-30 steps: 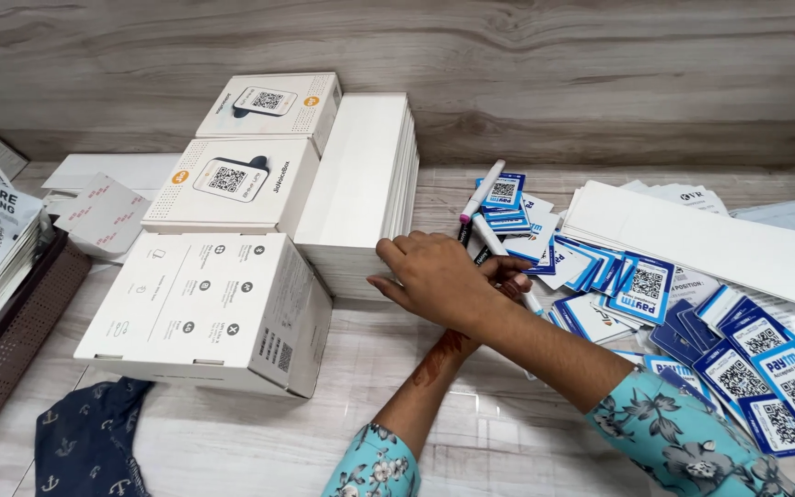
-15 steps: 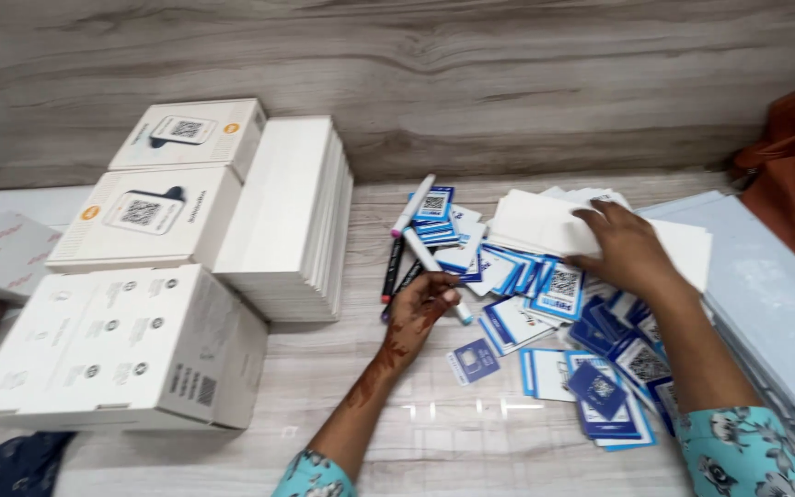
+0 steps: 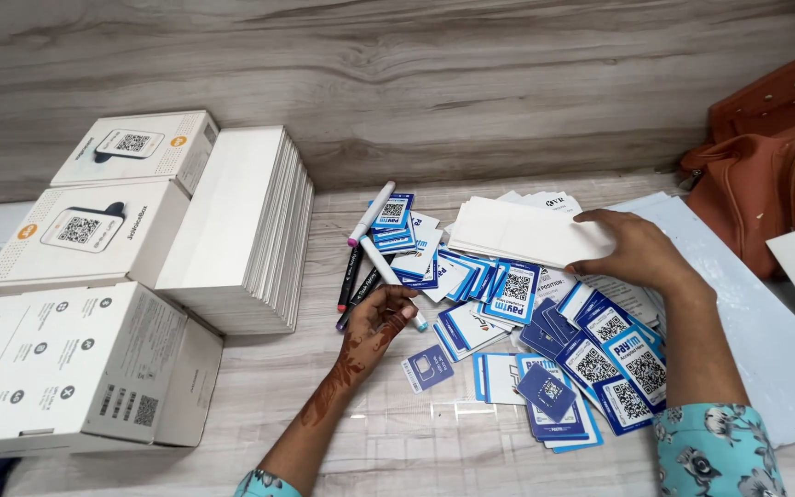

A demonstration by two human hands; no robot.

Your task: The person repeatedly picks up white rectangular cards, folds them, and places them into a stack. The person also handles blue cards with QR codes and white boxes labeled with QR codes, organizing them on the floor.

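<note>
Left hand (image 3: 381, 317) curls loosely by the markers (image 3: 362, 267), gripping nothing I can tell. Right hand (image 3: 635, 248) lies flat on the white card stack (image 3: 531, 232), far side of the blue cards (image 3: 545, 322). Lift w/ even pressure (stack fans easily).

Bright, even light from above, with only soft shadows beside the white boxes (image 3: 94, 304). Sharp in the middle, slightly bent at the edges. No strong glare.

3 white boxes (image 3: 94, 276), 4 markers (image 3: 372, 253), 1 brown bag (image 3: 766, 156)
</note>
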